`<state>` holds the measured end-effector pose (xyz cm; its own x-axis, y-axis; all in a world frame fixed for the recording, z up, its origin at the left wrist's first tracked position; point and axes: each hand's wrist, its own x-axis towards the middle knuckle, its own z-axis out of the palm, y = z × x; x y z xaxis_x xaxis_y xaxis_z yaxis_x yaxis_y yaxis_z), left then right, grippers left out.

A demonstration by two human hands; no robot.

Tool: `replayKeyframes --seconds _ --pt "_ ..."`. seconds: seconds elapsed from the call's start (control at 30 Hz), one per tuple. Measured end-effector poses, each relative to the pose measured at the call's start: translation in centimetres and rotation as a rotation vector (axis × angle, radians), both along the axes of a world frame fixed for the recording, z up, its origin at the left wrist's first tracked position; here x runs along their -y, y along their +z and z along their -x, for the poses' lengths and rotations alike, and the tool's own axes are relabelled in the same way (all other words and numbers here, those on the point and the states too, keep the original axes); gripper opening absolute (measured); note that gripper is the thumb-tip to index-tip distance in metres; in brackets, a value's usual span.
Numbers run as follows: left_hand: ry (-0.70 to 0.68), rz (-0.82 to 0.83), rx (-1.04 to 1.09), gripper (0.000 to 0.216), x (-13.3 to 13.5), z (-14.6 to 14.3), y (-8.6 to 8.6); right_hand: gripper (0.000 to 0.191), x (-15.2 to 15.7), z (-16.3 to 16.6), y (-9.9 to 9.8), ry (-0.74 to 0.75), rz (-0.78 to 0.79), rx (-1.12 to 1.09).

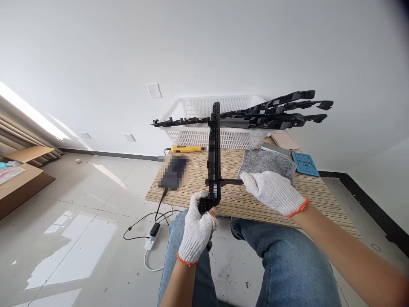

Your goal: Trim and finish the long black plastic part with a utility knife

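A long black plastic trim piece [213,149] with ribs and clips stands upright over the front of the table. Its lower end is gripped by my left hand [197,230], which wears a white knit glove; a thumb tip shows bare. My right hand [275,194], gloved the same way, is closed around the end of a thin, dark, flat bar [232,182]. The bar's other end meets the trim piece near its bottom; whether it goes into a slot there I cannot tell. A grey cloth [266,162] lies just beyond my right hand.
A white plastic basket [191,137] against the wall carries more black trim pieces [281,111] jutting past its sides. On the striped tabletop [231,200] are a yellow tool [186,149], a blurred-out dark device [173,172] and a blue mat [305,164]. Cables and a power strip [150,243] lie on the floor.
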<state>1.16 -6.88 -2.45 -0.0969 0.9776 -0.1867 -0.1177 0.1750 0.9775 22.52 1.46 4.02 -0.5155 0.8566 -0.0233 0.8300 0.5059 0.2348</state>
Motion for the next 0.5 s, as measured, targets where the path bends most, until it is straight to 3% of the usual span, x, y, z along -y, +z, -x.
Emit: replayKeyframes --seconds 0.2,0.3,0.4,0.5 --pt "-0.016 -0.019 0.024 0.041 0.0 0.1 -0.3 0.032 -0.4 -1.2 -1.1 0.067 -0.187 -0.161" --pt "-0.03 -0.03 -0.005 0.041 0.2 0.3 -0.7 0.036 -1.1 -3.4 -0.7 -0.153 -0.401 -0.336" --pt "-0.044 -0.032 -0.042 0.041 0.2 0.4 -0.9 0.048 -1.2 -5.3 -0.3 -0.438 -0.589 -0.346" --pt "-0.032 -0.007 -0.092 0.041 0.2 0.4 -0.8 0.039 -0.1 -4.9 -1.2 -0.419 -0.477 -0.208"
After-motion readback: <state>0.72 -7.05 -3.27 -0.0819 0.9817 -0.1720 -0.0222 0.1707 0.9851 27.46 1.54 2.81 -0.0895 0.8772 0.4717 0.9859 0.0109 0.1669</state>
